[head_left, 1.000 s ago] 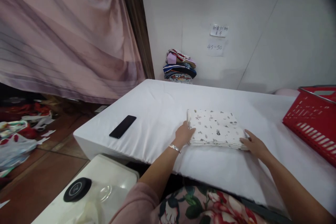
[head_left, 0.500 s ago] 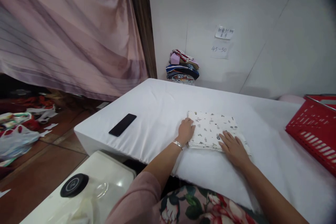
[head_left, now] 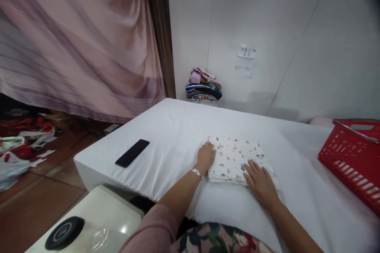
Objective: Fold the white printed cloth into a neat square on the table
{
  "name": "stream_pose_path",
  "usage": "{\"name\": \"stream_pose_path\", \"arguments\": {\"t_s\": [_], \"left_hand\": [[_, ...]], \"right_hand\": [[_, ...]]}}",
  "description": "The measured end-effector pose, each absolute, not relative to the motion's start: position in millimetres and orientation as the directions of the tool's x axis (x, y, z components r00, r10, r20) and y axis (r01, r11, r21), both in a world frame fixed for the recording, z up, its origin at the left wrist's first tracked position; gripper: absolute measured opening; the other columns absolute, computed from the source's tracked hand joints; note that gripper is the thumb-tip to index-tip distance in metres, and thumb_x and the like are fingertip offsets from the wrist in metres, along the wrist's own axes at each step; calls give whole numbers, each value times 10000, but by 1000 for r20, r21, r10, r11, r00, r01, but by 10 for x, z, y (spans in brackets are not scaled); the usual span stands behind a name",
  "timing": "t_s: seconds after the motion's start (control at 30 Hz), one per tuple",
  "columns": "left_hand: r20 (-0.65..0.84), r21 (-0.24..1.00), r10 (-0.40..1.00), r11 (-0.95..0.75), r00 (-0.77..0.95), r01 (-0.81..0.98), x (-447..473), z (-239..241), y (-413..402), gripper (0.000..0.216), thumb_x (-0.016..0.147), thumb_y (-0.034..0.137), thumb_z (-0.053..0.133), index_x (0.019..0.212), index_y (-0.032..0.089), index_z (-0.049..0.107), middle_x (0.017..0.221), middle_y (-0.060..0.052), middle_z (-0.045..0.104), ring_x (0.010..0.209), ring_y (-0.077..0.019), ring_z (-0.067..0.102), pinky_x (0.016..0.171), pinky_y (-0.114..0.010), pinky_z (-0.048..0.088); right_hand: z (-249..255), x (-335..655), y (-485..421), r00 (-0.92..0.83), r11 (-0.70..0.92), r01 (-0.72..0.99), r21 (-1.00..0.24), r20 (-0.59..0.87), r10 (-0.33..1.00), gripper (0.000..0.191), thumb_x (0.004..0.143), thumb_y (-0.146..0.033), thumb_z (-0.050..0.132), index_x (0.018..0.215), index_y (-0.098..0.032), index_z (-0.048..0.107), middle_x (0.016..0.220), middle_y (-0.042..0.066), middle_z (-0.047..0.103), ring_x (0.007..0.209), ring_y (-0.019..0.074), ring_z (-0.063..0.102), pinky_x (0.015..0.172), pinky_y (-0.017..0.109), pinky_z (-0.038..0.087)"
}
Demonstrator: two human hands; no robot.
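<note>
A folded white cloth (head_left: 230, 158) with small grey and dark prints lies flat on the white-covered table (head_left: 175, 138). It is stacked in layers, and the edges show along its near side. My left hand (head_left: 205, 159), with a silver bracelet at the wrist, is at its left edge, fingers curled over that edge. On the cloth's lower right part rests my right hand (head_left: 261, 184), palm down with the fingers stretched out.
A black phone (head_left: 132, 153) lies left on the table. At the right stands a red basket (head_left: 350, 158) with a metal handle. Folded clothes (head_left: 204, 89) are piled by the wall. A white appliance-like box (head_left: 103, 209) with a black knob is at lower left.
The whole view has shifted, so the table and cloth sit lower in the picture. Both hands keep about the same places on the folded cloth.
</note>
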State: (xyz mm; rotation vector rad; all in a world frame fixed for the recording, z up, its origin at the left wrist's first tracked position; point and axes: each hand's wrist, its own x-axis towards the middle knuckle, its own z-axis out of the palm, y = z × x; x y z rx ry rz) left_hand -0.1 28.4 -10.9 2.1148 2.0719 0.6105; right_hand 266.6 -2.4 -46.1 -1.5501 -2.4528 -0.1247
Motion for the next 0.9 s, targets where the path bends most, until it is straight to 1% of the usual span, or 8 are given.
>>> {"name": "stream_pose_path", "arguments": {"t_s": [0.17,0.27,0.33,0.4,0.53,0.63,0.77,0.9], "left_hand": [[257,336,966,-104,15,936,4,-25,360,198,861,233,487,1009,200,615,1183,-63,560,1107,-208,487,927,-340,391],[294,356,955,-146,37,923,32,56,444,294,856,282,499,1124,206,592,1301,-71,513,1245,-225,399,1030,-373,321],[266,354,962,-155,59,922,57,52,479,377,863,314,473,1216,205,544,1386,-75,449,1324,-237,316,1087,-420,248],[193,351,978,-139,73,926,74,-11,492,418,870,325,426,1264,212,510,1437,-71,396,1368,-249,253,1100,-468,215],[147,365,987,-109,59,924,66,-178,492,464,865,381,357,1295,266,485,1491,-30,316,1401,-240,187,1072,-465,288],[141,357,988,-107,59,928,45,-218,484,493,857,402,325,1307,270,478,1499,-15,301,1405,-230,178,1077,-449,292],[112,365,992,-97,60,926,29,-158,493,517,850,419,303,1326,291,459,1507,4,283,1408,-229,173,1090,-465,269],[100,367,994,-85,52,926,49,-16,579,510,846,478,307,1266,292,529,1446,-42,394,1388,-258,232,1108,-490,230]], "right_hand": [[-494,2646,-1,-406,441,893,-95,256,877,493,917,-470,312,1313,-267,523,1427,44,412,1330,262,349,1071,497,294],[-536,2654,33,-400,442,888,-128,258,879,470,897,-485,330,1295,-339,534,1417,9,415,1327,260,347,1073,507,301],[-556,2674,75,-397,442,880,-174,242,885,457,884,-491,345,1273,-369,551,1404,1,424,1320,268,349,1068,519,308],[-557,2697,137,-384,433,867,-246,221,896,461,873,-497,348,1273,-383,549,1401,-3,417,1312,279,348,1055,533,323],[-496,2662,273,-329,419,842,-340,293,898,507,874,-496,321,1349,-381,457,1451,-27,309,1339,273,269,1068,533,297],[-477,2533,324,-353,458,827,-327,331,875,511,875,-507,346,1373,-406,404,1452,-63,301,1351,273,239,1093,525,261],[-632,2372,359,-461,529,808,-259,279,842,453,858,-513,422,1299,-435,494,1390,-46,413,1291,314,367,1044,552,338],[-829,2353,438,-489,561,798,-219,310,816,438,854,-488,438,1273,-405,535,1367,-10,432,1243,338,431,983,577,394]]}}
